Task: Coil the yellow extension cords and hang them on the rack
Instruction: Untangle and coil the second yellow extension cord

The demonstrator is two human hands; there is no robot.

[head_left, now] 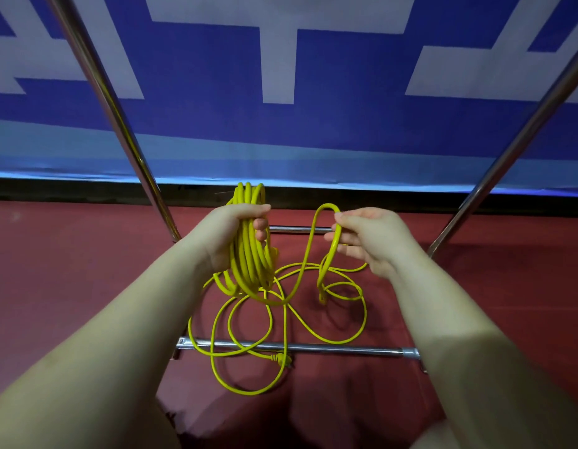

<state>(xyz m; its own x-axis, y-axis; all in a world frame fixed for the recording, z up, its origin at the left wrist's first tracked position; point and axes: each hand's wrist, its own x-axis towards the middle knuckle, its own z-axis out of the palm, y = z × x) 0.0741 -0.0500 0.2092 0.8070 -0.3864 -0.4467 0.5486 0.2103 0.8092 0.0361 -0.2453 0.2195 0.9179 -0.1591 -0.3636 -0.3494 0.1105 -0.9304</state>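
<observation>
Yellow cord half coiled, one bundle in hand, the rest loose on the floor

The left hand [231, 236] has its fingers wrapped round a bundle of coils [250, 251] of the yellow extension cord, held upright. The right hand [367, 238] pinches a raised loop [326, 218] of the same cord between thumb and fingers. The slack [281, 319] lies in tangled loops on the red floor [70, 270], crossing the rack's lower bar [346, 349], with a plug [283, 358] by that bar
</observation>
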